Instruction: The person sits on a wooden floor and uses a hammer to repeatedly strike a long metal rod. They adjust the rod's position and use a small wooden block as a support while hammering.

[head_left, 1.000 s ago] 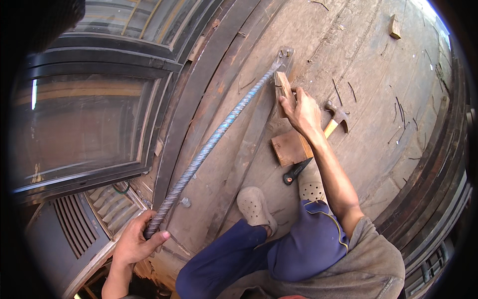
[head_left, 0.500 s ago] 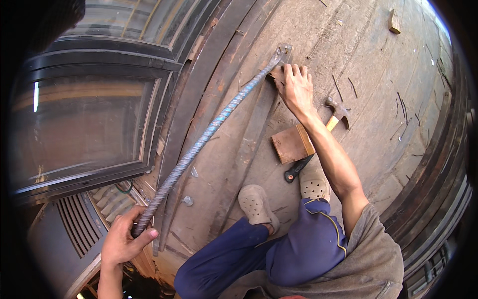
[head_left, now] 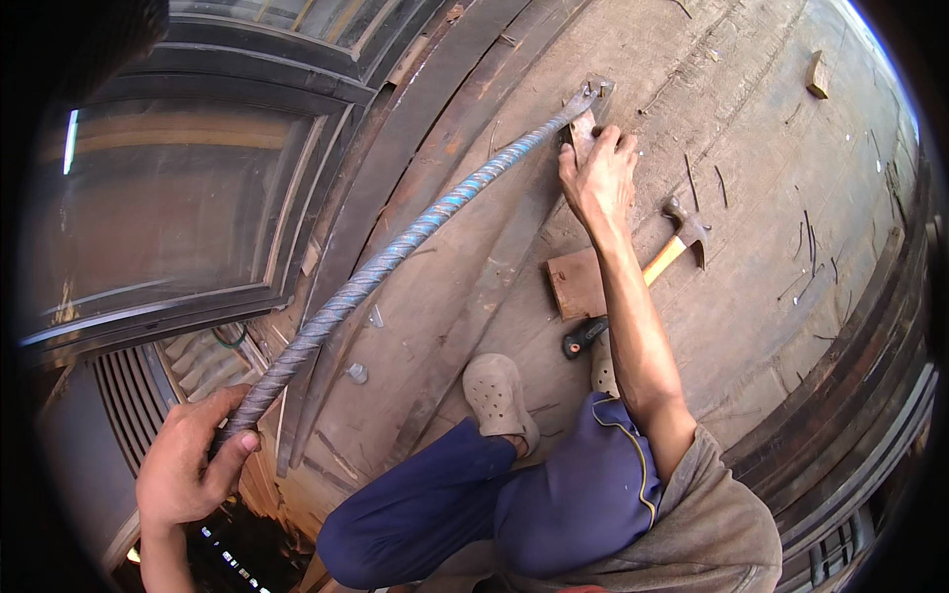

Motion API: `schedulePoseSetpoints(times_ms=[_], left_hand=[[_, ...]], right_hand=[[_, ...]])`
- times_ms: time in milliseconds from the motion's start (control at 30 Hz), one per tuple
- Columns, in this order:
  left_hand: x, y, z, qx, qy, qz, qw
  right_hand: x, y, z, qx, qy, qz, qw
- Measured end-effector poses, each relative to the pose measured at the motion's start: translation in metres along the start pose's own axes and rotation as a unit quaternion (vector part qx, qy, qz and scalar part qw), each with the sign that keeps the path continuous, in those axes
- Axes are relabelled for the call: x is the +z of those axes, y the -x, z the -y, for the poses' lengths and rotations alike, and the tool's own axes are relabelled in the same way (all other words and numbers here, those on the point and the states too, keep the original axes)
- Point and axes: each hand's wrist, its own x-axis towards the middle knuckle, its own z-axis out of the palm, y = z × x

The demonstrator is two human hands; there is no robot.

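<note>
Pry bar (head_left: 395, 242), ribbed and bluish along its middle, is running slantwise from my left hand (head_left: 193, 460) to a spot just past my right hand (head_left: 603, 183). My left hand is grasping its near end, thumb laid over the top; doing this well, I judge, is a matter of holding firmly enough that the forked tip isn't slipping sideways. From that tip, a long flat board (head_left: 474, 311) is stretching back toward me, between my two hands. A hammer (head_left: 682, 237) is lying right of my right hand, and a reddish block (head_left: 575, 284) is sitting nearer me, beside that forearm. My right hand is pinching a small wood piece (head_left: 583, 128) close to the bar's neck; placing it well is likely calling for a flat, square seat, with fingertips clear of the steel. Just beyond that hand, nails (head_left: 596, 89) are standing at the fork.

My left hand is hiding the bar's very end. The black-handled tool (head_left: 583, 338) is disappearing behind my right forearm, which is also covering part of the block. My fingers are masking much of the wood piece, so I'm not managing to tell whether it is reaching under the bar. How deep the nails are sitting is too small to make out.
</note>
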Motion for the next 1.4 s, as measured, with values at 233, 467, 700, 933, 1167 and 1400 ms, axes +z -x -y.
schedulePoseSetpoints(times_ms=[233,467,700,933,1167,1400], left_hand=[[0.016,-0.002,0.019,0.042,-0.029,-0.015,0.999],[0.018,-0.007,0.012,0.065,-0.036,-0.022,0.997],[0.091,-0.009,0.06,0.08,0.007,-0.021,0.997],[0.097,0.003,0.069,0.059,-0.029,-0.009,0.998],[0.126,0.102,0.127,-0.131,-0.153,-0.09,0.975],[0.17,0.085,0.162,-0.026,-0.108,-0.259,0.96]], right_hand=[[0.013,0.021,-0.015,-0.152,-0.062,0.039,0.986],[0.026,0.019,-0.016,-0.139,-0.07,0.009,0.988],[0.011,0.027,-0.015,-0.163,-0.02,-0.016,0.986],[-0.043,0.061,-0.005,-0.2,-0.024,-0.004,0.98],[-0.062,0.142,0.147,-0.619,-0.116,0.242,0.738],[-0.023,0.263,0.245,-0.725,-0.082,0.379,0.57]])
